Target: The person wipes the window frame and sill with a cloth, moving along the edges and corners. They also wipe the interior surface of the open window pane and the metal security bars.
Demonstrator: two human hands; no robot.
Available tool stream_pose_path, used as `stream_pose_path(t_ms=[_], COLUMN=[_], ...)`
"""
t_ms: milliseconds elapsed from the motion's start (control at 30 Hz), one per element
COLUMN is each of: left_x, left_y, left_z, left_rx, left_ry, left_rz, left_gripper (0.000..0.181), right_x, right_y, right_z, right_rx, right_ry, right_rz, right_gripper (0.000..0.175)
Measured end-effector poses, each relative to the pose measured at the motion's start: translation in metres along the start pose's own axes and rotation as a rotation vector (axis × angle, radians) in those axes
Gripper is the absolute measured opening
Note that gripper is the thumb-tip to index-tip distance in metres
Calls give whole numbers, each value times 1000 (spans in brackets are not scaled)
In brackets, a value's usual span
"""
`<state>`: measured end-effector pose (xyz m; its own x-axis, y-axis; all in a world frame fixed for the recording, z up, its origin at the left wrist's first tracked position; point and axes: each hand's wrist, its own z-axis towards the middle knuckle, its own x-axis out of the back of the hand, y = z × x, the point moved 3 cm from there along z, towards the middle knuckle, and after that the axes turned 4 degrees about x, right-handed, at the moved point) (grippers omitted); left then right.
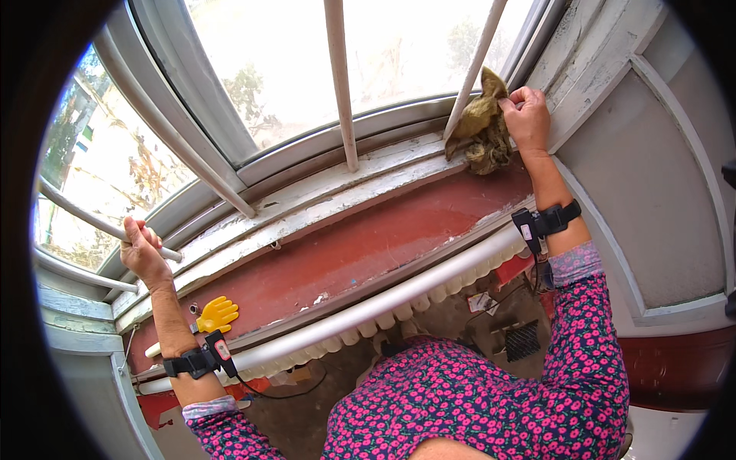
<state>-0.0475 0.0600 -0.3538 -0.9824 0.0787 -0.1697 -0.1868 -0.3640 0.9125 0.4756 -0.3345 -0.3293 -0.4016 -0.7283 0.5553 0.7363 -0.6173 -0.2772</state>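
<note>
My left hand (141,251) is closed around a white-painted window bar (86,215) near its lower end, at the left of the window. At the far right, my right hand (526,118) pinches a dirty olive-brown cloth (483,126) between thumb and fingers. Bunched and hanging, the cloth lies against the rightmost bar (474,69) and over the peeling white window frame (397,158). Its lower end touches the right end of the red windowsill (368,236).
A yellow hand-shaped plastic object (217,315) lies on the sill by my left forearm. Below the sill run a silvery pipe (374,305) and a pale radiator (368,329). Opened window casements (644,184) stand at both sides. A black strapped device sits on each forearm, with a cable.
</note>
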Motion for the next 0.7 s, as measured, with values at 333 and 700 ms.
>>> stream_pose_path(t_ms=[333,700], left_x=[1,-1], left_y=[-1,0], left_z=[-1,-3], left_rx=[14,26], left_ry=[11,40], left_rz=[5,-12], left_gripper=[35,33], right_x=[-20,-33], right_y=[-16,-38], right_z=[-15,-16], right_rx=[-257,-428], right_ry=[-770,-1165], right_rz=[784,1274], right_gripper=[37,59])
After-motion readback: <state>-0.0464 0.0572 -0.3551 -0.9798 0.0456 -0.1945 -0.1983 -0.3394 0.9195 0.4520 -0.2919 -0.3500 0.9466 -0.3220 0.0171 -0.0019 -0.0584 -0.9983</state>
